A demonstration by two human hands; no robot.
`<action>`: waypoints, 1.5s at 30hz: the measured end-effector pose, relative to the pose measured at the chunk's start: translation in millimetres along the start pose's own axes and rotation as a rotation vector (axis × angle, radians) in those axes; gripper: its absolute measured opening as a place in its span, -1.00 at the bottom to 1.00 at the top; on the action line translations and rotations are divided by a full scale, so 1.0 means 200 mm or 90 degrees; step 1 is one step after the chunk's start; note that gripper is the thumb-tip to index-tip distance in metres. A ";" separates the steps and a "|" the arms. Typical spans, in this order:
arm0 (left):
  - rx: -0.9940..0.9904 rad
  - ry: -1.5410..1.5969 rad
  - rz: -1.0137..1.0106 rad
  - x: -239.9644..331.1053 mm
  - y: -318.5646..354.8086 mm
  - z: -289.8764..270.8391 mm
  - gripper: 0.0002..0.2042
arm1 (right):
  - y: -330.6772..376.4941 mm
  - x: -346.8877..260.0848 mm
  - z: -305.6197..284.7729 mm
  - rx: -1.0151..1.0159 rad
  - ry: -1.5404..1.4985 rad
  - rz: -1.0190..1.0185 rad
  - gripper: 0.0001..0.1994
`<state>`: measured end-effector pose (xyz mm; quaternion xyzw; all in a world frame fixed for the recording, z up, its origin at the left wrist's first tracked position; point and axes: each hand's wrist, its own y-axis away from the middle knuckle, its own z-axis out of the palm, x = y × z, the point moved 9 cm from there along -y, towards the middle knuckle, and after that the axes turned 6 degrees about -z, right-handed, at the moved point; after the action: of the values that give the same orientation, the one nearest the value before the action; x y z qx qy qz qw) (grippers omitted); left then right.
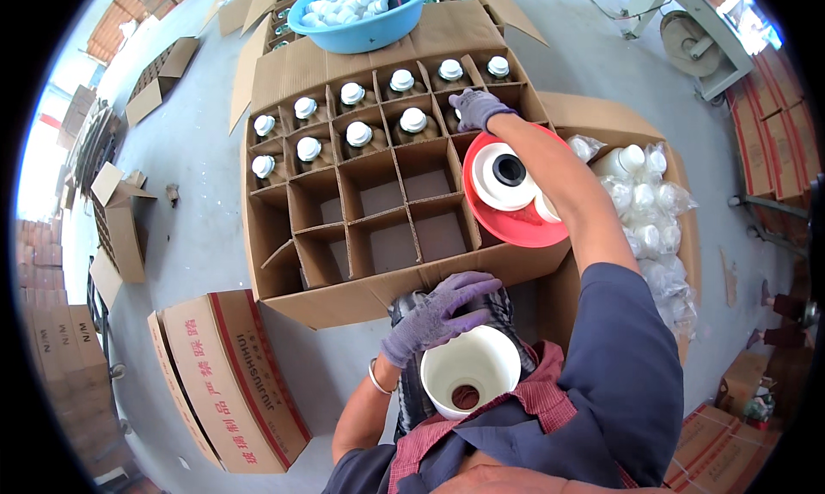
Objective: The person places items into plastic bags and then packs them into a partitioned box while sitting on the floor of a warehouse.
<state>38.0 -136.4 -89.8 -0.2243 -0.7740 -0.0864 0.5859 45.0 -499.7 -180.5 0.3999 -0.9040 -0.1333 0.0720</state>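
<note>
A divided cardboard carton point(344, 303) stands before me, with two far rows of white-capped bottles point(358, 134) upright in its compartments. My right hand point(483, 110), in a grey-purple glove, reaches over a red basin point(498, 228) to the second row's right end. Its fingers close around a bottle top there, of which only a bit of white shows. My left hand point(447, 314), gloved too, has its fingers stretched out and holds nothing. It hovers at the rim of a white tub point(471, 365) in my lap. In the red basin sits a white round part with a black ring point(510, 170).
A blue basin point(361, 37) full of white caps rests on the far side. To the right, an open box point(679, 266) holds plastic-wrapped white bottles point(640, 210). A closed carton point(232, 382) lies at left. A grey machine frame point(687, 30) stands far right.
</note>
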 end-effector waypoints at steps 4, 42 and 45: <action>0.047 0.062 -0.149 -0.10 0.05 -0.05 -0.55 | 0.15 -0.08 -0.25 0.074 -0.038 -0.015 -0.42; 0.337 0.000 -0.334 -0.37 1.46 0.38 -0.41 | 2.15 -1.31 -0.12 0.248 -0.886 -0.515 -0.19; 0.221 -0.186 -0.252 -0.16 1.22 0.37 -0.36 | 2.15 -1.39 -0.36 0.307 -0.719 -0.611 -0.04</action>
<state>90.4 99.5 -173.9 0.0244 -0.8818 -0.0321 0.4700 -53.9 -28.7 9.8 0.6233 -0.5360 -0.1332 -0.5536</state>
